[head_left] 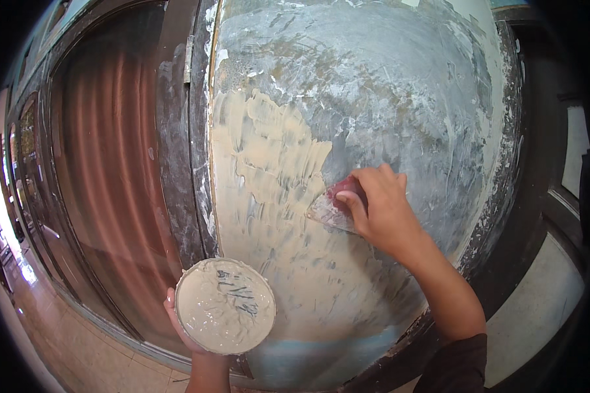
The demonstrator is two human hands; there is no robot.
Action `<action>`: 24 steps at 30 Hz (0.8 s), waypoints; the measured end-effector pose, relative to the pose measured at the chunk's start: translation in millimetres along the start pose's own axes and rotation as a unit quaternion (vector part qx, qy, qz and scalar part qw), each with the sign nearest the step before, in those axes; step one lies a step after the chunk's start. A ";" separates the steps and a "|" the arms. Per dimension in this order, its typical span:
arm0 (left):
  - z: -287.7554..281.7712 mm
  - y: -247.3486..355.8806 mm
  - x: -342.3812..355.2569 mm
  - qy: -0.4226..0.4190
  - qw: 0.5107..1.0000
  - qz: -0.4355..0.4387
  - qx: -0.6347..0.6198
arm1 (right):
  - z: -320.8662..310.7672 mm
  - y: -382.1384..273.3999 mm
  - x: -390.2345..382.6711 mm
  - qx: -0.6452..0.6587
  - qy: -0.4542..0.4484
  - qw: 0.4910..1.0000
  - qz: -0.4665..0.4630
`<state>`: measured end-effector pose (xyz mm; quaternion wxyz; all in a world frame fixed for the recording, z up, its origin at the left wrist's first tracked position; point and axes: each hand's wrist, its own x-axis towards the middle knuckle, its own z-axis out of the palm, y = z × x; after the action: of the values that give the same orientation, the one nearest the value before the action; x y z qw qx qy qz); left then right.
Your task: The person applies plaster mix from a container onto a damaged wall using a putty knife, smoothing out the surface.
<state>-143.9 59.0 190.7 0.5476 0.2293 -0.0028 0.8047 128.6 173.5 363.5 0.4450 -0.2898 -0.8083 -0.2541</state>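
Observation:
My right hand (381,206) grips a putty knife (333,211) with a reddish handle and a smeared, wide blade. Its blade edge lies against the wall (386,85), at the border of a patch of cream-coloured putty (268,154). That patch is uneven and streaked, and grey wall shows through it in places. Low on the left, my left hand (180,321) supports a round tub (226,306) from its side and below. Wet cream putty fills the tub, with a few dark streaks on its surface. Most of the left fingers are hidden behind the tub.
Left of the wall stands a dark wooden frame with a metal hinge (189,59) and a glass pane (111,164) backed by a reddish curtain. A dark door frame (530,196) borders the wall on the right. Tiled floor (98,340) shows at lower left.

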 end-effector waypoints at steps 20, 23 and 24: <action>9.0 -2.6 -3.5 0.031 0.999 0.019 0.000 | -20.8 11.6 46.4 0.060 0.088 0.988 0.113; 4.4 0.6 -5.0 0.019 1.000 0.022 -0.001 | -19.5 9.0 28.7 0.073 0.033 0.993 0.089; 3.5 1.4 -5.0 0.004 1.000 0.026 -0.003 | -13.9 6.4 20.1 0.075 0.032 0.993 0.088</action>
<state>-142.4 53.2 192.4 0.5270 0.2242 -0.0086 0.8197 132.3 173.6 388.6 0.5116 -0.3172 -0.7819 -0.1623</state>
